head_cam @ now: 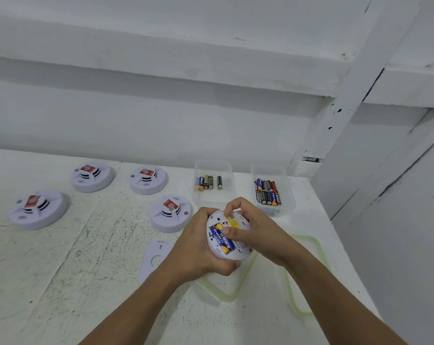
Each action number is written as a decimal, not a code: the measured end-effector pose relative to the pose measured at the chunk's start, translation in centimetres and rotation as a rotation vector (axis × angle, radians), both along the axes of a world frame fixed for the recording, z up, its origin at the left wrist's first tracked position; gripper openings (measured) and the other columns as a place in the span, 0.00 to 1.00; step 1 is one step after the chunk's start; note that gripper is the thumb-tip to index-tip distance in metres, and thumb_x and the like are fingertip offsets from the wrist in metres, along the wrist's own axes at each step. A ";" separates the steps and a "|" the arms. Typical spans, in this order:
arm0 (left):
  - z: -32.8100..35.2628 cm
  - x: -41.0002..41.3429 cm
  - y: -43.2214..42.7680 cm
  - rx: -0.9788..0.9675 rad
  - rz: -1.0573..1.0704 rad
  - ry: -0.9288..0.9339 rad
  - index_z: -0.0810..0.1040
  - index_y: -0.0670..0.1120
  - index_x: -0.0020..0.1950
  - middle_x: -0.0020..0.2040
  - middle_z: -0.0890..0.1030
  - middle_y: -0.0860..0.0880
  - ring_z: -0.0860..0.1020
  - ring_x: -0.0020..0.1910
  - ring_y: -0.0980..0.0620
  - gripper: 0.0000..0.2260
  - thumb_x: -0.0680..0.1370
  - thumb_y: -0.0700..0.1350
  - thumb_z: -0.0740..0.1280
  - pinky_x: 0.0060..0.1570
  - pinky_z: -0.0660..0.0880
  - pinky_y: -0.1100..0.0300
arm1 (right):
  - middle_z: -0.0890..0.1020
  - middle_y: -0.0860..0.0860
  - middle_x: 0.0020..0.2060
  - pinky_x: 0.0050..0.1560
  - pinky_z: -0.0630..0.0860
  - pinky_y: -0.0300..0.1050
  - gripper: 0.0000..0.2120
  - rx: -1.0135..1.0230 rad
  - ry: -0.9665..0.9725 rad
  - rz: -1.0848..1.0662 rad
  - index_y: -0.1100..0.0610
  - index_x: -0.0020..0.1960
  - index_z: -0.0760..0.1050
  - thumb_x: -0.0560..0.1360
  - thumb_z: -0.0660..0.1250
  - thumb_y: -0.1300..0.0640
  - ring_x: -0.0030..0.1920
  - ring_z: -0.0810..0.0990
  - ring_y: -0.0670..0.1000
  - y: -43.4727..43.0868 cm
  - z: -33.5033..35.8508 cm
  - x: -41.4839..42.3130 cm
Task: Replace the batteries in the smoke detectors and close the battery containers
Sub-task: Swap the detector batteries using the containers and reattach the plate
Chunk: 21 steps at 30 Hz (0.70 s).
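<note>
My left hand [198,247] grips a white round smoke detector [236,255] turned back side up, above the table. Its battery bay lies uncovered, with blue-and-yellow batteries [222,239] sitting in it. My right hand [255,230] curls over the detector's top, thumb pressing on a battery and fingertips on the yellow label. The detector's flat white mounting plate [155,257] lies on the table just left of my left hand.
Several more smoke detectors [171,212] [148,179] [92,175] [38,207] sit face up to the left. Two clear boxes hold loose batteries: one [212,181] with few, one [270,190] fuller. Two clear green-rimmed lids [226,292] [308,275] lie under my hands. A wall stands to the right.
</note>
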<state>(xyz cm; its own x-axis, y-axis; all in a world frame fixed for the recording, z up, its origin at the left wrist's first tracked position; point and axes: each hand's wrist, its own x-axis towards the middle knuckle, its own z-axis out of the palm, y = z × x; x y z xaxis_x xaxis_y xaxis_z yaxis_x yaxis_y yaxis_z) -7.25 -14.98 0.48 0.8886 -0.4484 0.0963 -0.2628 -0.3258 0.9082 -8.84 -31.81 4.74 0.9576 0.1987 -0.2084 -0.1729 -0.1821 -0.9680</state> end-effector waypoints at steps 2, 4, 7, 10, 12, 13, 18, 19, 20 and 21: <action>0.2 0.1 0.0 0.016 -0.005 -0.004 0.66 0.58 0.58 0.52 0.77 0.54 0.79 0.49 0.57 0.37 0.54 0.51 0.80 0.41 0.77 0.67 | 0.80 0.56 0.51 0.41 0.80 0.42 0.20 -0.020 0.045 -0.021 0.49 0.59 0.69 0.72 0.72 0.61 0.45 0.83 0.50 0.0 0.0 0.2; 0.3 0.2 0.0 0.026 -0.012 -0.011 0.65 0.58 0.57 0.52 0.77 0.55 0.78 0.49 0.57 0.36 0.55 0.52 0.80 0.41 0.76 0.69 | 0.80 0.54 0.52 0.46 0.81 0.43 0.24 -0.048 0.092 -0.045 0.46 0.62 0.69 0.71 0.73 0.60 0.48 0.83 0.51 0.0 -0.2 0.5; 0.5 0.3 0.1 0.044 -0.020 -0.034 0.65 0.59 0.56 0.52 0.76 0.57 0.78 0.50 0.57 0.36 0.55 0.51 0.80 0.41 0.75 0.69 | 0.82 0.54 0.52 0.53 0.81 0.50 0.21 -0.044 0.123 -0.046 0.51 0.60 0.73 0.70 0.73 0.62 0.51 0.83 0.53 0.2 -0.4 0.9; 0.6 0.3 0.4 0.055 -0.026 -0.038 0.65 0.59 0.56 0.51 0.76 0.58 0.78 0.49 0.59 0.36 0.54 0.51 0.80 0.41 0.76 0.68 | 0.83 0.55 0.50 0.51 0.80 0.50 0.18 -0.040 0.141 -0.051 0.55 0.58 0.73 0.71 0.73 0.62 0.49 0.83 0.54 0.3 -0.5 0.9; 0.6 0.3 0.5 0.067 -0.027 -0.046 0.65 0.59 0.56 0.51 0.76 0.58 0.78 0.49 0.59 0.36 0.54 0.51 0.80 0.41 0.76 0.68 | 0.83 0.54 0.50 0.51 0.80 0.51 0.18 -0.061 0.149 -0.047 0.54 0.58 0.73 0.70 0.73 0.61 0.50 0.83 0.54 0.4 -0.5 1.0; 0.7 0.3 0.5 0.072 -0.028 -0.053 0.65 0.59 0.56 0.50 0.76 0.59 0.77 0.48 0.60 0.36 0.54 0.51 0.81 0.40 0.75 0.69 | 0.83 0.54 0.50 0.51 0.80 0.50 0.18 -0.071 0.149 -0.044 0.54 0.58 0.73 0.70 0.74 0.61 0.50 0.83 0.55 0.4 -0.4 1.1; 0.7 0.5 0.7 0.090 -0.030 -0.082 0.65 0.57 0.58 0.51 0.75 0.60 0.77 0.49 0.60 0.37 0.54 0.53 0.80 0.42 0.76 0.68 | 0.83 0.54 0.50 0.48 0.80 0.49 0.21 -0.060 0.129 -0.047 0.54 0.56 0.72 0.65 0.75 0.59 0.49 0.83 0.54 0.6 -0.6 1.2; 0.6 0.6 0.8 0.091 -0.030 -0.080 0.65 0.57 0.57 0.51 0.75 0.60 0.77 0.49 0.59 0.37 0.54 0.53 0.80 0.42 0.77 0.67 | 0.83 0.54 0.50 0.49 0.81 0.51 0.22 -0.070 0.124 -0.047 0.53 0.56 0.73 0.65 0.75 0.57 0.50 0.83 0.55 0.7 -0.7 1.2; 0.5 0.6 0.9 0.086 -0.026 -0.072 0.65 0.58 0.57 0.51 0.75 0.60 0.78 0.49 0.59 0.37 0.54 0.53 0.80 0.42 0.77 0.65 | 0.83 0.53 0.50 0.51 0.80 0.53 0.21 -0.090 0.120 -0.045 0.52 0.56 0.73 0.65 0.75 0.57 0.50 0.83 0.55 0.9 -0.7 1.3; 0.4 0.6 1.0 0.074 -0.018 -0.065 0.66 0.58 0.57 0.50 0.76 0.60 0.78 0.49 0.58 0.37 0.54 0.53 0.80 0.42 0.78 0.64 | 0.83 0.53 0.50 0.52 0.80 0.54 0.20 -0.108 0.111 -0.044 0.52 0.55 0.73 0.66 0.75 0.57 0.50 0.83 0.55 1.1 -0.8 1.3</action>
<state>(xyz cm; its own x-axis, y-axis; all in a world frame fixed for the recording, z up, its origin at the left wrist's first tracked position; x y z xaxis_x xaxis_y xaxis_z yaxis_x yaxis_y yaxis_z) -6.60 -13.96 0.86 0.8733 -0.4723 0.1194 -0.3268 -0.3862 0.8626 -7.50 -30.75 3.99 0.9347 0.1281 -0.3316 -0.2880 -0.2741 -0.9176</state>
